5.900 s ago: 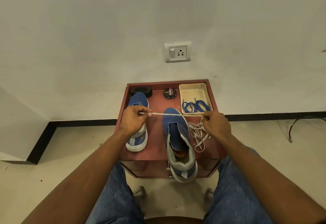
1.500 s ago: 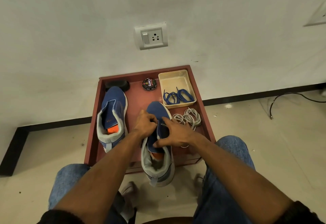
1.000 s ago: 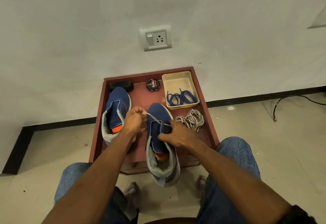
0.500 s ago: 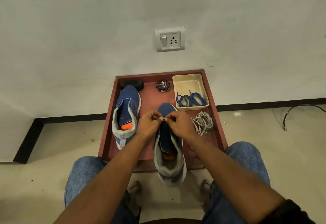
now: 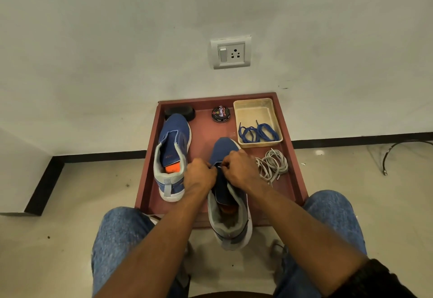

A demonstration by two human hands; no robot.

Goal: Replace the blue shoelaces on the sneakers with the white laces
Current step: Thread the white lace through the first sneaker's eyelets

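Observation:
Two blue sneakers stand on a red-brown table (image 5: pixel 295 175). The left sneaker (image 5: pixel 173 152) has no lace. The right sneaker (image 5: pixel 228 213) hangs over the table's front edge. My left hand (image 5: pixel 199 177) and my right hand (image 5: pixel 239 168) meet over its front eyelets, each with curled fingers pinching a short stretch of white lace between them. The rest of the white laces (image 5: pixel 273 165) lie bunched on the table to the right. The blue laces (image 5: pixel 257 133) lie coiled in a beige tray (image 5: pixel 254 107) at the back right.
A round shoe polish tin (image 5: pixel 220 114) and a black brush (image 5: pixel 180 112) sit at the back of the table, against a white wall with a socket (image 5: pixel 230 52). My knees in jeans flank the table front. A black cable (image 5: pixel 398 150) lies on the floor, right.
Both hands came together over the right sneaker's front eyelets, after the left hand had drawn the white lace out to the left. The view shifted slightly.

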